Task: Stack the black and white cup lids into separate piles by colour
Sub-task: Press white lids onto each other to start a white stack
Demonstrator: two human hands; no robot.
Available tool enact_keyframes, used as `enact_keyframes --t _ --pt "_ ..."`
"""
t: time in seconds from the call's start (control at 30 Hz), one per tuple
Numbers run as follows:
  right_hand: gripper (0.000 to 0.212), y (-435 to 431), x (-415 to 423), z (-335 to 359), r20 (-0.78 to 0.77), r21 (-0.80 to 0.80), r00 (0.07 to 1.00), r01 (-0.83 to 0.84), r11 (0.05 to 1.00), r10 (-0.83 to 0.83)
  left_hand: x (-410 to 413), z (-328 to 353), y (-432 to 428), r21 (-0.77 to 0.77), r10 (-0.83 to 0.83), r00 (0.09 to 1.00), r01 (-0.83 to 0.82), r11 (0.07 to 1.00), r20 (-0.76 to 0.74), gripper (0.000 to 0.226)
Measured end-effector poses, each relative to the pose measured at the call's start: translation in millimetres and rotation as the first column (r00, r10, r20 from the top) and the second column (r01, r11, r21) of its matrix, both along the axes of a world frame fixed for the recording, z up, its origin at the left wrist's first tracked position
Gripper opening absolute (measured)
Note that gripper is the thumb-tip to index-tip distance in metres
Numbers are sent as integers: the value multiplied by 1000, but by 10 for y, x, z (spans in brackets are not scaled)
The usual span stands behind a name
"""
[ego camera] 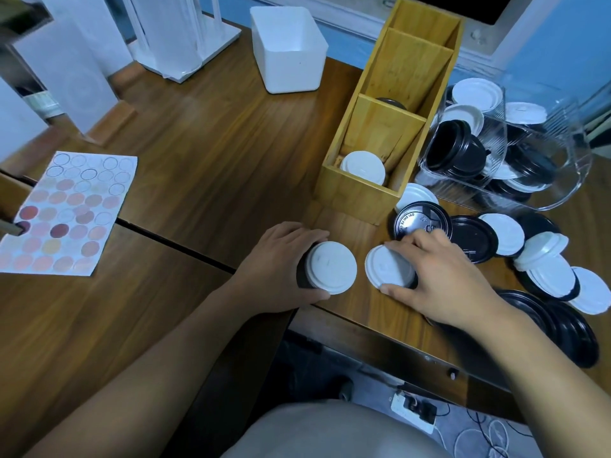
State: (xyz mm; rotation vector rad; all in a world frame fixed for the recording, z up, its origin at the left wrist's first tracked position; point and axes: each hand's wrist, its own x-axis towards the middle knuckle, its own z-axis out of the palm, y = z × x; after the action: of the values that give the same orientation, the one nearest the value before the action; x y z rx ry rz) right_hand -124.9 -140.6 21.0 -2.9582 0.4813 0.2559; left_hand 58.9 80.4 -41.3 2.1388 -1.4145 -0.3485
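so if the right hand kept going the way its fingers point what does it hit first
Likely the lid stack held by the left hand, just left of the white lid the right hand grips; heights are hard to judge.

Dim indoor light, cool bluish cast. Source overhead and diffuse; shadows soft and short. Pale sheen on the table (205,137), upper centre. Sharp glints on the clear container (542,180), right. At centre the white lid (330,267) is nearly washed out; print on the black lid (418,223) partly readable. Wide-angle bending tilts the wooden box (350,190). Upper left corner smeared, soft.
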Motion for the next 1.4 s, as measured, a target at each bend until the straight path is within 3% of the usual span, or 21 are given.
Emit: enact_keyframes --t 0.2,0.43,0.63,1.17,1.4 --pt "75 25 138 45 -23 -16 1000 -14 1000 14 -2 2 5 -3 2 1000 -2 1000 13 90" --pt "64 336 364 146 156 87 985 57 995 -70 -8 -5 -18 -34 3 1000 -2 999 20 94" --pt "70 621 620 4 104 36 994 21 999 -24 -10 -55 -26 -61 4 1000 -2 998 24 94" --pt "71 569 552 -83 131 321 991 -29 947 -14 35 -93 -28 -76 -62 997 66 995 52 87" --pt "70 533 597 -109 101 265 994 -56 963 30 4 -84 -12 -120 -74 993 85 989 91 87"
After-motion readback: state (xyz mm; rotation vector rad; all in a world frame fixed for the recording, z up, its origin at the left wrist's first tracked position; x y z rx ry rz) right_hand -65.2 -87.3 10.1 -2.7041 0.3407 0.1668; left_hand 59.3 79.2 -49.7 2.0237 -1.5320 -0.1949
